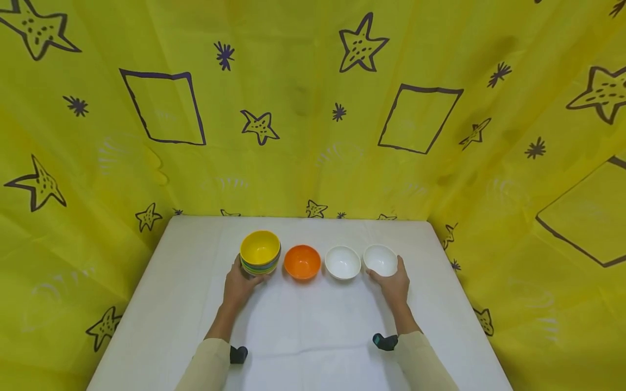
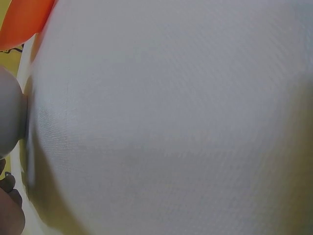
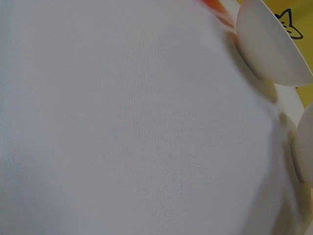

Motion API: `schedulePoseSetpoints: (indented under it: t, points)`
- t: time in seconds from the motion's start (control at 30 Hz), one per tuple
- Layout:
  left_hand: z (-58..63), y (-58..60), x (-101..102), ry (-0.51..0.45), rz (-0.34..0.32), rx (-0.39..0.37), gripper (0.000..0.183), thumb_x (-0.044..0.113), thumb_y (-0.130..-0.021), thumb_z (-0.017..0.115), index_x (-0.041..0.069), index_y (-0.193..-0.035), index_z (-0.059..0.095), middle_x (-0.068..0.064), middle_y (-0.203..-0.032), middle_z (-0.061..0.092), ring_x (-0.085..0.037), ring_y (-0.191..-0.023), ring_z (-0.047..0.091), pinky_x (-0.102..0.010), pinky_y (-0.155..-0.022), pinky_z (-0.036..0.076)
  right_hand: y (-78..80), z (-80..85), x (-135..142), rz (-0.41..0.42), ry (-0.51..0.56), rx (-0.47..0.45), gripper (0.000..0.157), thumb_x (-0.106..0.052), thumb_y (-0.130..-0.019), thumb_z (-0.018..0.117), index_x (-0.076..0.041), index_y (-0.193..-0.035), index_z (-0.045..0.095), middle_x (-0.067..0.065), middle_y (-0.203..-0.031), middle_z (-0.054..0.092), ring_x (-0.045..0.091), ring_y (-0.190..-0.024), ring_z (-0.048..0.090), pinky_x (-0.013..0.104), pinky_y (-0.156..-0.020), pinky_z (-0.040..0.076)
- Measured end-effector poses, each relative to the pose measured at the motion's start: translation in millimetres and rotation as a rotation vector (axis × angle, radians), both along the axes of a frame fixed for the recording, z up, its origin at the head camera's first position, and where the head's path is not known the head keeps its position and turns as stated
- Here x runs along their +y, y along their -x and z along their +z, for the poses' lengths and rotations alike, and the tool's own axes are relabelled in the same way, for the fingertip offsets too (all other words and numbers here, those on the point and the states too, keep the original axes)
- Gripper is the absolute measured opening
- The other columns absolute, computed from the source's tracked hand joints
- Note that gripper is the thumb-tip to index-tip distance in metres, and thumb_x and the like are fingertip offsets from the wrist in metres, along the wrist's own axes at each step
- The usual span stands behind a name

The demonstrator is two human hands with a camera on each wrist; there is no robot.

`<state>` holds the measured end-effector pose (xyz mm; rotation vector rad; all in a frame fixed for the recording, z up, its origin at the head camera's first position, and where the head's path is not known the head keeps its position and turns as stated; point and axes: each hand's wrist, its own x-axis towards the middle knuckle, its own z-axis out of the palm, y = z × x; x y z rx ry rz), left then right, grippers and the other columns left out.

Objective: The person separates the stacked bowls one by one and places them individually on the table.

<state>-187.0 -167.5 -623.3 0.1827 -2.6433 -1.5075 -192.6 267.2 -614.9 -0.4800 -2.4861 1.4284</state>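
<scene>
A stack of bowls, with a yellow bowl (image 1: 260, 248) on top and green and blue rims below it, stands at the left of the row. My left hand (image 1: 239, 285) grips this stack from its left and near sides. In the left wrist view the pale lowest bowl (image 2: 10, 112) shows beside a few fingers. At the row's right end, my right hand (image 1: 393, 283) holds a white bowl (image 1: 380, 259) between thumb and fingers. Between the hands sit an orange bowl (image 1: 302, 263) and another white bowl (image 1: 343, 263), both upright. The right hand is out of the right wrist view.
The bowls stand in a row across the far half of a table with a white cloth (image 1: 313, 326). Yellow curtains (image 1: 303, 163) with drawn stars enclose the table at the back and sides. Dark wrist devices (image 1: 385, 342) sit at both sleeves.
</scene>
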Motion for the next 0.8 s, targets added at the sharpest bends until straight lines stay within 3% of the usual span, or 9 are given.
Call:
schedulePoseSetpoints:
  t: [0.47, 0.63, 0.8]
  points:
    - [2.0, -1.3, 1.7, -0.006, -0.003, -0.012, 0.107, 0.024, -0.082, 0.093, 0.000, -0.163, 0.027, -0.024, -0.162, 0.041, -0.040, -0.151, 0.036, -0.055, -0.127, 0.021, -0.9, 1.0, 0.2, 0.007, -0.011, 0.022, 0.115, -0.023, -0.078, 0.095, 0.008, -0.162, 0.023, 0.032, -0.162, 0.034, 0.048, -0.150, 0.032, 0.059, -0.123, 0.029]
    - [-1.2, -0.7, 1.5, -0.003, 0.009, -0.004, 0.107, 0.024, -0.082, 0.094, 0.000, -0.163, 0.028, -0.023, -0.162, 0.040, -0.041, -0.151, 0.036, -0.055, -0.127, 0.020, -2.4, 3.7, -0.1, 0.008, -0.017, 0.000, 0.119, -0.029, -0.080, 0.093, 0.008, -0.164, 0.015, 0.033, -0.167, 0.024, 0.048, -0.154, 0.024, 0.058, -0.125, 0.024]
    - [-0.9, 0.4, 1.1, -0.011, 0.009, -0.009, 0.108, 0.024, -0.082, 0.094, 0.001, -0.163, 0.027, -0.023, -0.163, 0.040, -0.040, -0.151, 0.036, -0.054, -0.127, 0.022, -4.0, 5.5, -5.4, 0.058, -0.066, -0.028, 0.137, -0.040, -0.075, 0.095, 0.000, -0.167, 0.001, 0.025, -0.173, 0.003, 0.042, -0.159, 0.006, 0.058, -0.127, 0.014]
